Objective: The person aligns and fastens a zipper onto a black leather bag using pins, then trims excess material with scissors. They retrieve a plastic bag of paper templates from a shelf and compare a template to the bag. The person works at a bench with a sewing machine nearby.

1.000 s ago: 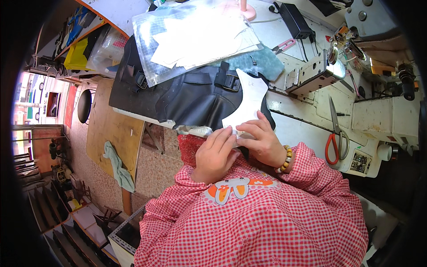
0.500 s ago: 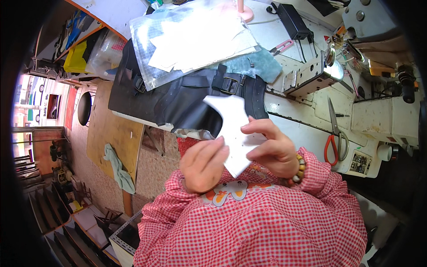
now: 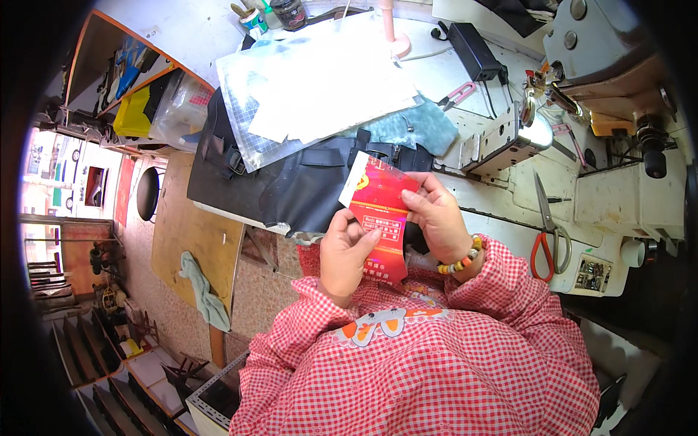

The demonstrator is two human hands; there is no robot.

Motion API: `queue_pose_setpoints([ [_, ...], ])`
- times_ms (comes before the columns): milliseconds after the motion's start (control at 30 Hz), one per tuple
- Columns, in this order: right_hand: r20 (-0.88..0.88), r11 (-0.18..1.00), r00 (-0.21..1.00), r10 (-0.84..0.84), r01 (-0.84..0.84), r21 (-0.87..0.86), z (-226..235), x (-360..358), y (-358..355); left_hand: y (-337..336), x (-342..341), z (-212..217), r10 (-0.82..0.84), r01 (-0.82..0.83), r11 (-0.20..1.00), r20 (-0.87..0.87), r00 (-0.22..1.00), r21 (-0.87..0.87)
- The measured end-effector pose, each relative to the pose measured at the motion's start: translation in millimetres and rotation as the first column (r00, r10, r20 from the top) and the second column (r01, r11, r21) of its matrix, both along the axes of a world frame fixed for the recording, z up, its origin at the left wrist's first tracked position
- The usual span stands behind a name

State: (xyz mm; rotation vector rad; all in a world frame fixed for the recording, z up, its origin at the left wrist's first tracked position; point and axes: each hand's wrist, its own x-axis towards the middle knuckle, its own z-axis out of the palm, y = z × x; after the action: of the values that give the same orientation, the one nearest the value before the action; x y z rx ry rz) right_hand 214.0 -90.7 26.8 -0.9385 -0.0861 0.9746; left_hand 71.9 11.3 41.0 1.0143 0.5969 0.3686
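Hands, left hand (image 3: pixel 347 251) and right hand (image 3: pixel 438 218), now gripping red packet (image 3: pixel 379 221), earlier showing white side.

Sewing workshop. Industrial sewing machine (image 3: pixel 582 51) at the desk's (image 3: pixel 509 182) far right corner; orange-handled scissors (image 3: pixel 545 232) near its right edge; black fabric (image 3: pixel 291 182) and clear pattern sheets (image 3: pixel 313 87) piled at its left. Wooden stool (image 3: pixel 148 193) on tiled floor.

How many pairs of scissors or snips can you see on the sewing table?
2. Orange-handled scissors lie to the right of the right hand, near the table's front edge. Small pink thread snips lie further back, beside the black adapter. Others may be hidden under the fabric.
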Motion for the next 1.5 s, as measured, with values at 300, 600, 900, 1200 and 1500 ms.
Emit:
queue_pose_setpoints([
  [300,0.310,0.990,0.944,0.113,-0.082,-0.111,-28,12,11,-3,-11,-32,0.117,-0.030,0.846,-0.131,0.984,0.532],
  [600,0.278,0.990,0.960,-0.008,0.046,-0.130,-27,6,13,14,-39,-35,0.005,0.265,0.059,-0.266,0.964,0.962],
  [900,0.226,0.991,0.970,-0.084,0.105,-0.084,-26,3,13,17,-38,-28,-0.048,0.296,-0.071,-0.300,0.953,0.953],
  [1200,0.155,0.985,0.977,-0.144,0.157,-0.074,-25,4,12,20,-38,-27,-0.072,0.293,-0.075,-0.298,0.952,0.953],
  [1500,0.120,0.983,0.983,-0.142,0.154,-0.099,-20,6,12,20,-38,-34,-0.076,0.220,-0.067,-0.224,0.972,0.973],
])
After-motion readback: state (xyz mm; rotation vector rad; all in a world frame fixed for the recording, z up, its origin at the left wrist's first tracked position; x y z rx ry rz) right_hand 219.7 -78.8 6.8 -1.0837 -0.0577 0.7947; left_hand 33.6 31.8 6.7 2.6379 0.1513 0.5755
